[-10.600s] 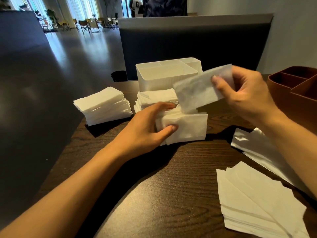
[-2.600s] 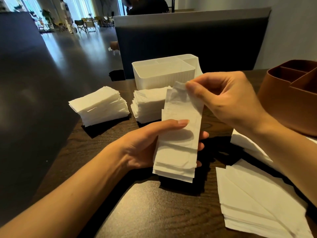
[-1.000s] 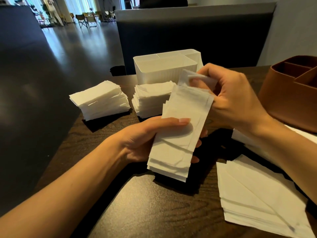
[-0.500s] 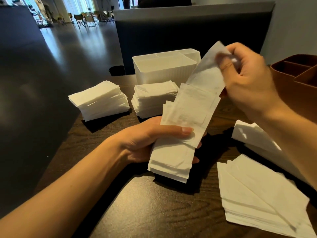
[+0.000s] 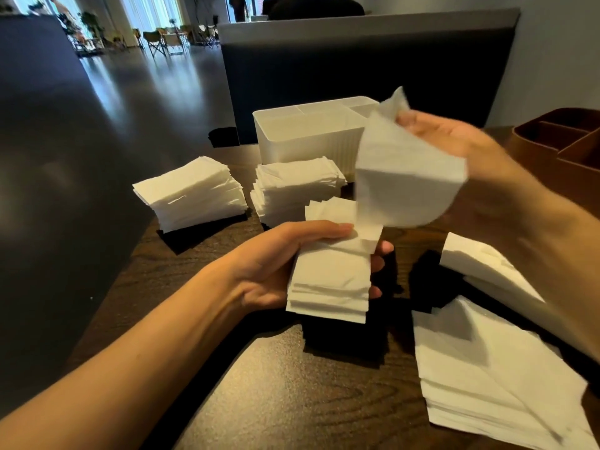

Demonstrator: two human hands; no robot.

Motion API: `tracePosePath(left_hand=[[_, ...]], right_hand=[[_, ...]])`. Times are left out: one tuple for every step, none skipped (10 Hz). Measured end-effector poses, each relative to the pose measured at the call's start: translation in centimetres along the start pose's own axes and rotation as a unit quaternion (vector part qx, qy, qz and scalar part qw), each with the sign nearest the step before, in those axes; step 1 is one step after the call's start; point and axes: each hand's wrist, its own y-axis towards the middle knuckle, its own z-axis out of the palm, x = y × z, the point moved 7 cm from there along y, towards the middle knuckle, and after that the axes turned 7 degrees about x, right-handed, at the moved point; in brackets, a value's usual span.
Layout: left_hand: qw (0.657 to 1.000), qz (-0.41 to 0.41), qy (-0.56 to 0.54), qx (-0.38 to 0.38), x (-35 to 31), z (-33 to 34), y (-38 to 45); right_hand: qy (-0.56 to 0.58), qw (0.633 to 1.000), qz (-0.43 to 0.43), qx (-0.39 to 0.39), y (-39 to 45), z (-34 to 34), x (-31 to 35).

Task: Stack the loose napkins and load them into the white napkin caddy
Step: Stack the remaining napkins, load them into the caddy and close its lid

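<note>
- The tabletop [image 5: 292,401] is dark brown wood with a plain grain and a soft sheen at lower centre; its left edge runs up towards the upper middle of the frame.
- Behind it stands a dark partition [image 5: 373,66] with a pale top edge. In the upper left a glossy dark floor reaches back to chairs [image 5: 162,40] by bright windows.
- The white napkin caddy [image 5: 302,138] sits upper centre at the far side of the tabletop: a rounded box, ribbed on its front wall, with dividers inside.
- A brown caddy [image 5: 565,151] of the same sort shows at the right edge.
- Two squared stacks of folded napkins lie in front of the white caddy: the left stack [image 5: 191,193] and the middle stack [image 5: 295,186], soft and thin-layered.
- Flatter, larger loose napkins [image 5: 487,378] spread over the lower right.
- The left hand [image 5: 276,264], centre, grips a long narrow bundle of napkins [image 5: 331,280] above the tabletop, thumb across the top, fingers curled under.
- The right hand [image 5: 454,144], upper right, pinches a single napkin [image 5: 406,180], blurred and bowed into a curve.
- Half a second ago that sheet still lay stretched along the bundle; it now hangs clear above the bundle's far end, and the right hand has swung outward.
</note>
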Motion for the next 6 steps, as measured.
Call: tracePosePath(left_hand=[[1.0,-0.021,0.002,-0.018,0.1,0.0,-0.2],[0.996,0.004,-0.012,-0.084,0.0,-1.6,0.0],[0.989,0.058,0.024,-0.133,-0.3,-4.7,0.9],[0.985,0.071,0.057,-0.146,-0.7,-4.4,0.7],[0.981,0.091,0.097,-0.142,-1.4,-3.4,0.5],[0.981,0.127,0.096,-0.108,-1.9,-2.1,0.3]], right_hand=[[-0.025,1.0,0.008,0.012,0.1,0.8,-0.8],[-0.042,0.999,0.001,0.011,0.1,0.6,-0.6],[-0.11,0.992,0.032,0.046,-0.1,0.8,-0.5],[-0.185,0.978,0.076,0.061,-0.4,1.0,-0.9],[-0.187,0.972,0.121,0.07,-0.4,0.9,-1.4],[-0.113,0.982,0.133,0.075,-0.5,1.1,-1.5]])
